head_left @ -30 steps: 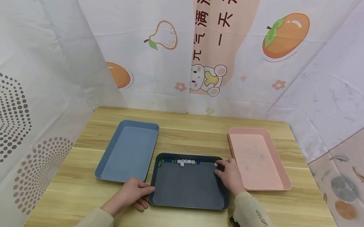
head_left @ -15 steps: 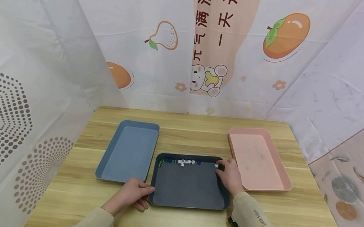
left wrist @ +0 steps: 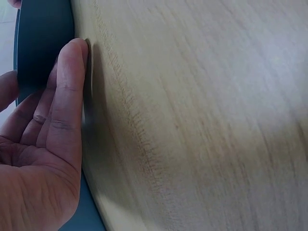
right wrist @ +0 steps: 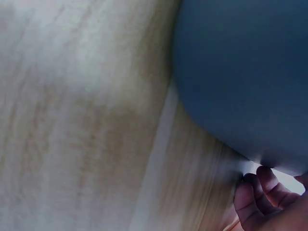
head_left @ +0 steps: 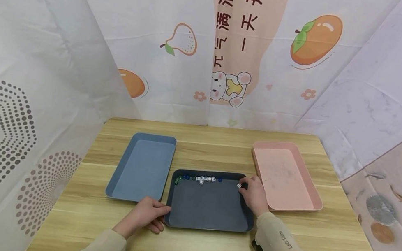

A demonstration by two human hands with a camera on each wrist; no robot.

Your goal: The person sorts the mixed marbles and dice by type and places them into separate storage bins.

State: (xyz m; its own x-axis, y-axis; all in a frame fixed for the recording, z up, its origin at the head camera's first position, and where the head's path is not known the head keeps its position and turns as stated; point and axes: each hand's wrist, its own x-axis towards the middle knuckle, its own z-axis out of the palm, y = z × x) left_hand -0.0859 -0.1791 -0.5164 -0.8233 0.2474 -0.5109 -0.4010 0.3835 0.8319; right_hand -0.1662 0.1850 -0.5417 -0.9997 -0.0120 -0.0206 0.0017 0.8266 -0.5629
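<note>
Before me lies a dark grey-blue tray (head_left: 210, 207) with a row of small dice along its far wall. White dice (head_left: 205, 178) sit mid-row, with green dice (head_left: 177, 180) and blue dice (head_left: 186, 177) to their left and one blue die (head_left: 220, 179) to the right. My left hand (head_left: 148, 214) grips the tray's near-left edge, thumb over the rim and fingers outside, as the left wrist view (left wrist: 60, 115) shows. At the far-right corner my right hand (head_left: 255, 193) pinches a white die (head_left: 239, 185). Its other fingers (right wrist: 245, 197) lie by the tray's outer wall.
A blue tray (head_left: 140, 170) stands to the left and a pink tray (head_left: 284, 178) to the right, close to the dark tray. All are on a wooden table (head_left: 201, 250). A printed curtain (head_left: 176, 81) hangs behind the table's far edge.
The white die at my right fingertips has shifted slightly toward me and turned, and more of it shows. My left hand and the trays have stayed in place.
</note>
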